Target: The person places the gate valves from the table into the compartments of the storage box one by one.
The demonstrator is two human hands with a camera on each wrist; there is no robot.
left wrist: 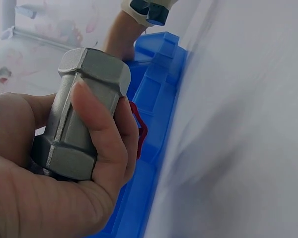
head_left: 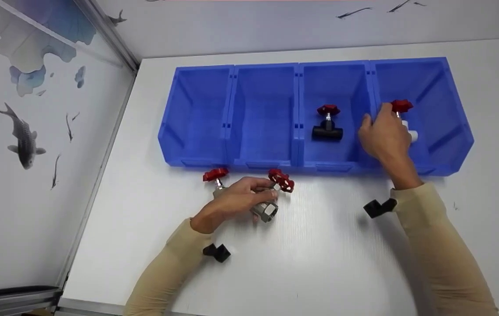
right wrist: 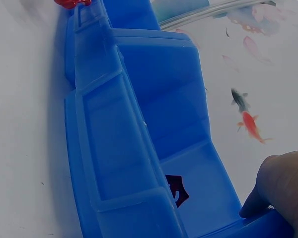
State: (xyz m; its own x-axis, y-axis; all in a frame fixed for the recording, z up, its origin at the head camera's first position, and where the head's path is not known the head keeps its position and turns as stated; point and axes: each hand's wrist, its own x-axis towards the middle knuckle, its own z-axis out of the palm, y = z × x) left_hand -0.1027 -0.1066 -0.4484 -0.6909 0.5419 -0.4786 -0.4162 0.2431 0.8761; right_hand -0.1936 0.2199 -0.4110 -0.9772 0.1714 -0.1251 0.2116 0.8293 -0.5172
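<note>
My left hand (head_left: 240, 195) grips a metal valve (head_left: 267, 210) with a red handwheel (head_left: 281, 181) above the table; its hexagonal-ended body (left wrist: 82, 114) fills the left wrist view. Just behind this hand is another metal valve (head_left: 219, 191) with a red handwheel (head_left: 215, 174), partly covered; whether the hand touches it I cannot tell. Over the divider of the rightmost blue bin (head_left: 455, 114), my right hand (head_left: 387, 136) reaches down beside a white valve (head_left: 412, 135) with a red handwheel (head_left: 402, 105). Its thumb is left of the divider; the fingertips are hidden.
Four blue bins stand joined in a row, walls between them. A black valve (head_left: 327, 131) with a red handwheel sits in the third bin (head_left: 337, 79) from the left. A printed white panel (head_left: 56, 175) stands at the left, and another wall rises behind the table.
</note>
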